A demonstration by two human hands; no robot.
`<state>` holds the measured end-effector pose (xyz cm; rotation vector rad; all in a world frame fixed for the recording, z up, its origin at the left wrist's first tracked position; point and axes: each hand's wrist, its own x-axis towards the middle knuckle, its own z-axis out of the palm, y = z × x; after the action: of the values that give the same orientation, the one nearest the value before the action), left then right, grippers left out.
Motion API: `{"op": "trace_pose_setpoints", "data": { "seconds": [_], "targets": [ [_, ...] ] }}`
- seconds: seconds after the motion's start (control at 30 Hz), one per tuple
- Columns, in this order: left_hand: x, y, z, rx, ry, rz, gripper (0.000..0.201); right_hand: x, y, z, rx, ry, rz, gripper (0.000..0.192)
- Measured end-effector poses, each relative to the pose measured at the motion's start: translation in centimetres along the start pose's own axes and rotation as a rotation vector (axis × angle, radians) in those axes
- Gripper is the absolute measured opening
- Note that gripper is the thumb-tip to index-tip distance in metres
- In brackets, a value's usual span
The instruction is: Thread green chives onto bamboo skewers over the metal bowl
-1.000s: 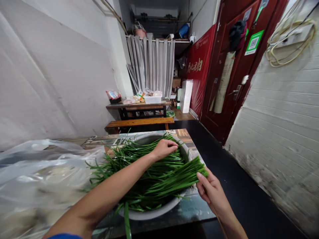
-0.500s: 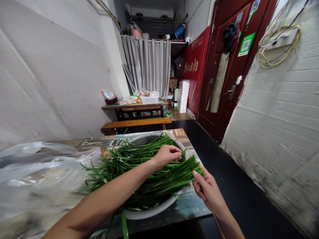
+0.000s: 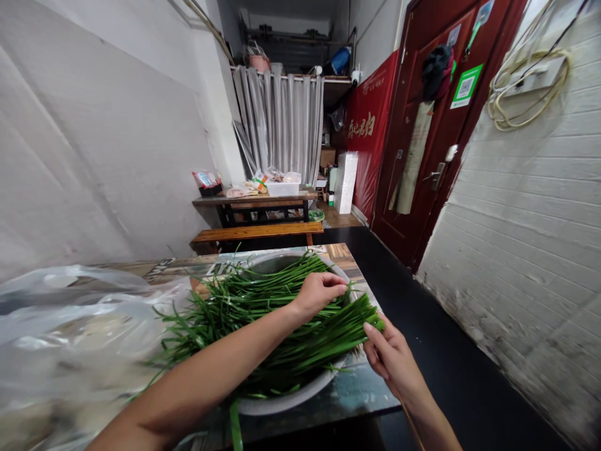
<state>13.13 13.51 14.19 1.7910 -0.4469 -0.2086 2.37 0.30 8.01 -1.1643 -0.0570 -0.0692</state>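
Note:
A large metal basin (image 3: 282,401) on a table holds a heap of long green chives (image 3: 263,319). My left hand (image 3: 319,293) reaches across the basin and pinches chive leaves near the far rim. My right hand (image 3: 392,357) is at the basin's right edge, its fingers pressed against the cut ends of a thick bundle of chives (image 3: 328,335) that lies across the pile.
A crumpled clear plastic bag (image 3: 79,332) covers the table's left part. The table's right edge (image 3: 370,294) drops to a dark floor. Beyond stand a wooden bench (image 3: 256,233) and a table (image 3: 256,202) with packets. A red door (image 3: 432,131) and white brick wall lie right.
My left hand has slid a little to the right along the chives. My right hand has shifted slightly left with the bundle's ends. The view has turned a bit.

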Motion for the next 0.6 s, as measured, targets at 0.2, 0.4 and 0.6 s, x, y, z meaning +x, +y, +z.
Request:
{"op": "trace_pose_setpoints", "data": {
  "seconds": [0.2, 0.4, 0.6],
  "targets": [
    [-0.10, -0.06, 0.04, 0.008, 0.010, 0.015, 0.023, 0.07, 0.12, 0.00, -0.002, -0.001, 0.000, 0.027],
    [0.08, -0.37, 0.02, 0.085, 0.026, 0.074, 0.022, 0.07, 0.04, 0.11, 0.011, -0.016, 0.003, 0.027],
    [0.12, -0.52, 0.20, 0.141, 0.042, 0.139, 0.020, -0.01, 0.05, 0.16, 0.020, -0.009, 0.007, 0.029]
  ]
}}
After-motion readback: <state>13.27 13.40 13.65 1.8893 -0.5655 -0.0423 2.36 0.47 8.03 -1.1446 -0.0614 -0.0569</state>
